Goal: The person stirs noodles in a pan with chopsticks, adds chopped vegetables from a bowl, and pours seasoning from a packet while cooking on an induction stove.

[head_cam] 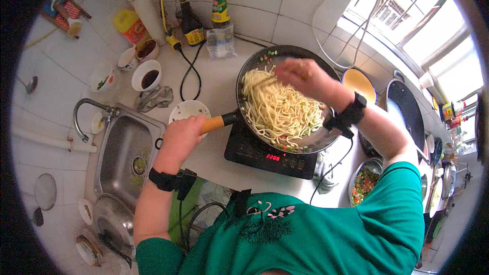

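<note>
My left hand (181,133) grips the wooden handle (212,124) of a dark wok (249,51), which sits on a black induction cooker (244,149) with a lit red display. A heap of pale noodles (280,107) fills much of the wok, with bits of green and orange vegetable among it and along the rim. Over the far side of the noodles, my right hand (301,76) is blurred by motion. Its fingers are closed around thin, dark chopsticks (266,80), whose tips are lost among the noodles.
Left of the wok stand a white bowl (190,110), a bowl of dark sauce (149,79) and a steel sink (128,152). Sauce bottles (191,21) line the wall behind. To the right are a yellow bowl (359,84), a large dark pan (410,110) and a bowl of chopped vegetables (366,183).
</note>
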Available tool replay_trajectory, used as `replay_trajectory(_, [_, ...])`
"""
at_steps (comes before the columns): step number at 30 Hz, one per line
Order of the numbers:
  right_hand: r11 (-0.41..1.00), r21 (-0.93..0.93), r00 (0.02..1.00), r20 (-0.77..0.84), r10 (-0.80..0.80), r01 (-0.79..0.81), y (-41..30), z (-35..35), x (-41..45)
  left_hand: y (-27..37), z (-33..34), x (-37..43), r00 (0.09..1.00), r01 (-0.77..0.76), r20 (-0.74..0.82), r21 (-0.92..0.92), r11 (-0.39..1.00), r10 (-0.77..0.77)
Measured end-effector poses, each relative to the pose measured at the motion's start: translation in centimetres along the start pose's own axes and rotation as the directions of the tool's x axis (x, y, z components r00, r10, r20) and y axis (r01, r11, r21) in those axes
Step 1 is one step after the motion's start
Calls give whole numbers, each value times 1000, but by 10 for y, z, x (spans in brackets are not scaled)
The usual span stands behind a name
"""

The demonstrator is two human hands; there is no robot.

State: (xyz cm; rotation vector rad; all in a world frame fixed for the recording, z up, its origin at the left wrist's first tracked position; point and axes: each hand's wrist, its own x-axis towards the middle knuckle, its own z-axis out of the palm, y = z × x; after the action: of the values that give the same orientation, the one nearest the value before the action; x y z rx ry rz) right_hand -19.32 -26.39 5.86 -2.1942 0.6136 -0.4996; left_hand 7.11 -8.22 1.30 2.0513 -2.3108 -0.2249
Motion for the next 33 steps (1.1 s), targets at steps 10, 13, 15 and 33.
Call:
replay_trajectory(10, [905, 261, 853, -323, 411, -337, 80, -88, -24, 1, 6, 1, 1000, 11, -7, -55, 998, -11])
replay_trajectory(13, [867, 300, 825, -295, 482, -399, 76, -83, -68, -5, 6, 2, 1000, 19, -14, -95, 995, -20])
replay_trajectory(15, [847, 299, 834, -214, 508, -439, 60, -75, -94, 0, 2, -3, 1000, 29, -2, -81, 996, -29])
replay_trajectory(33, [992, 125, 977, -202, 60, -35, -31, 34, -102, 9, -1, 0, 999, 44, 22, -29, 999, -44])
